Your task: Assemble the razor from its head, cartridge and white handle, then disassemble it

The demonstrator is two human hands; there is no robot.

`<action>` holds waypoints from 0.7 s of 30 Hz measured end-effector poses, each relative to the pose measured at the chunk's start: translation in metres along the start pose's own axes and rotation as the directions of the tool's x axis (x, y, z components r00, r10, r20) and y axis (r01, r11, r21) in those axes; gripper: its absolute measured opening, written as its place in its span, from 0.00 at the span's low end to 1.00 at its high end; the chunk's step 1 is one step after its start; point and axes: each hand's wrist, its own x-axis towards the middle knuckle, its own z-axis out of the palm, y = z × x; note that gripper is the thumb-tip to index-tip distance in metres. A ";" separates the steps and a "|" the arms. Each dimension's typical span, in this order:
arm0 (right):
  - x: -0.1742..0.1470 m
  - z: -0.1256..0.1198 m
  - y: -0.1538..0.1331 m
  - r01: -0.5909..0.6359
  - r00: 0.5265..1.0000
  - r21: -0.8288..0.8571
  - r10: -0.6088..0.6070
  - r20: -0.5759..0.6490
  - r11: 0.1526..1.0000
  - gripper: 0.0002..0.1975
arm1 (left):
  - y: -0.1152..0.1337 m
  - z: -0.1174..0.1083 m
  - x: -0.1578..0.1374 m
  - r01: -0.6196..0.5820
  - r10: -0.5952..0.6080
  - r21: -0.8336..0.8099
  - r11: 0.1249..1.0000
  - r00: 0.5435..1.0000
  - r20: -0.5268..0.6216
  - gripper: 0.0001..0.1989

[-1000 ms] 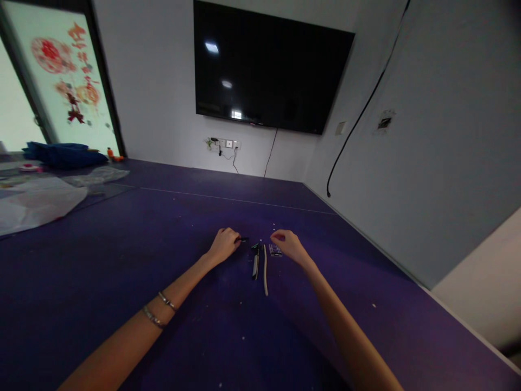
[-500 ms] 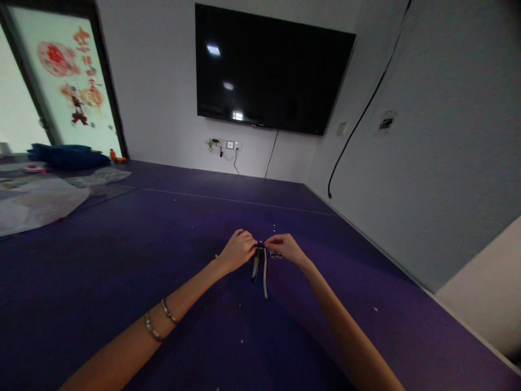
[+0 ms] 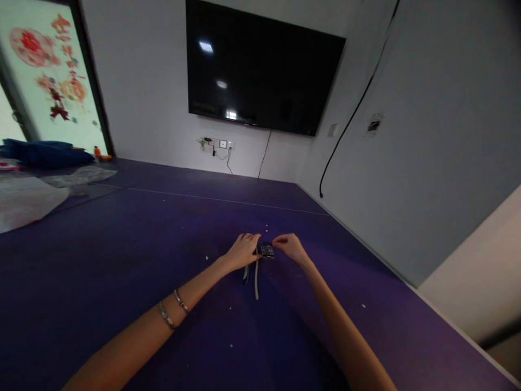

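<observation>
My left hand [image 3: 243, 251] reaches over the floor with thumb and fingers apart, at the left edge of a small dark patterned card [image 3: 267, 251]. The thumb tip lies close to the card's lower left corner. My right hand [image 3: 290, 246] pinches at the card's upper right edge, thumb and forefinger together. Below my left hand, a thin pale strip [image 3: 256, 282] and a short black-and-grey strip [image 3: 246, 275] lie side by side. Their upper ends are partly hidden by the left hand.
White crumbs dot the purple floor [image 3: 171, 239]. Clear plastic sheeting [image 3: 28, 203] and a dark blue bundle [image 3: 44, 153] lie at the left. A black cable [image 3: 350, 119] hangs along the right wall. A television [image 3: 260, 70] is mounted on the far wall.
The view has turned slightly right. My left hand has moved right and spread its fingers by the strips. My right hand has moved off the strips to the card's right edge.
</observation>
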 end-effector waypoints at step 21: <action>-0.003 0.017 0.020 0.048 0.998 -0.154 -0.042 0.040 0.987 0.11 | -0.002 0.037 0.020 0.058 -0.050 -0.060 0.996 0.990 0.131 0.29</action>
